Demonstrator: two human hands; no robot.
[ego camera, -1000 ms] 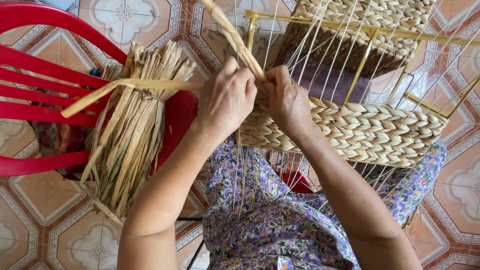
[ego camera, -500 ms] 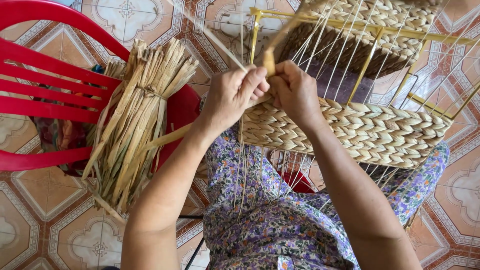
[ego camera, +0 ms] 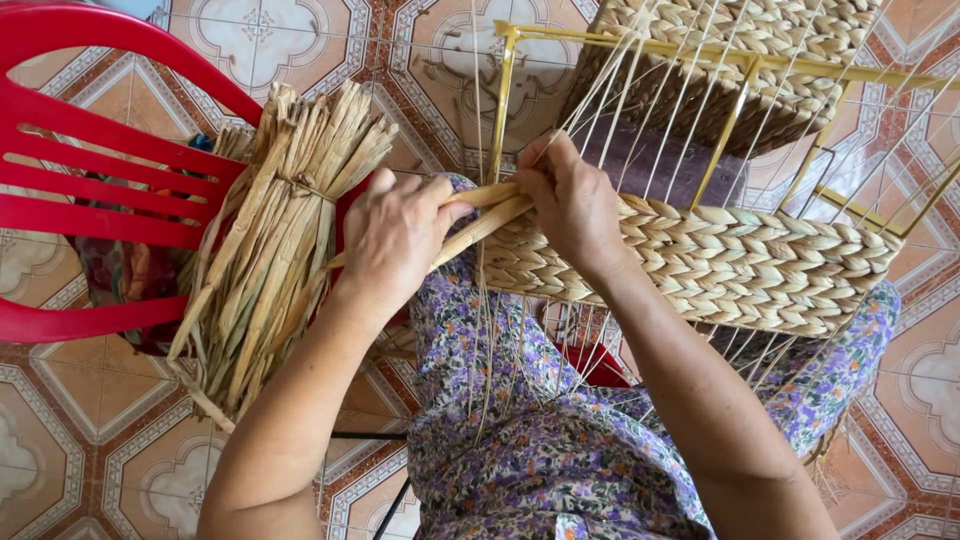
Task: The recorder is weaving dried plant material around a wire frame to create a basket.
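Both hands (ego camera: 480,225) pinch the straw strand (ego camera: 478,215) between them.

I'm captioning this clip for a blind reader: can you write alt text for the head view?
Seen from above, a person's left hand and right hand grip a pale dried-reed strand at the edge of a half-woven straw basket on a yellow wire frame over their floral-clad lap. A tied bundle of dried reeds leans on a red plastic chair to the left, above patterned floor tiles.

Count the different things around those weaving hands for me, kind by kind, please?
Hands: 2, left and right
Red plastic chair: 1
Bundle of dried straw: 1
Half-woven basket on yellow wire frame: 1
Loose straw strand being woven: 1
Total: 6
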